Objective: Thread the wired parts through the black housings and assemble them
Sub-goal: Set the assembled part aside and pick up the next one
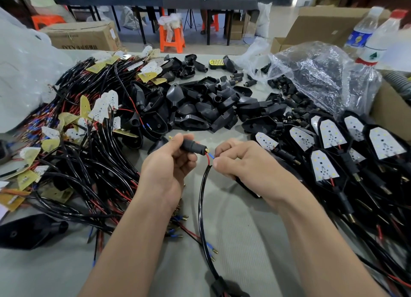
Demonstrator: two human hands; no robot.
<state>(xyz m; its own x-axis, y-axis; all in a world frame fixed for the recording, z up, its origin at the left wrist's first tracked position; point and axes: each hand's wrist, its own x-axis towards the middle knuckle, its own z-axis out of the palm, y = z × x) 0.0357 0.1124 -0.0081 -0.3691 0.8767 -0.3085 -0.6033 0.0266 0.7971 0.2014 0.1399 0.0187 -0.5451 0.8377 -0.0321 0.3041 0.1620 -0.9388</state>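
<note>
My left hand [171,163] grips a small black stem piece [193,145] with a brass tip facing right. My right hand [242,161] pinches the red and blue wire ends [210,157] of a black cable [203,199] just right of that tip. The cable hangs down toward the lower edge of the view. A black part lies partly hidden under my right palm. A heap of loose black housings [200,105] lies behind my hands. Wired LED boards [93,118] are piled to the left.
Assembled housings with white LED boards [333,136] lie in rows on the right. A clear plastic bag [315,74] of small black parts sits behind them, with two water bottles [375,34] and cardboard boxes beyond. One black housing [29,230] lies at the lower left.
</note>
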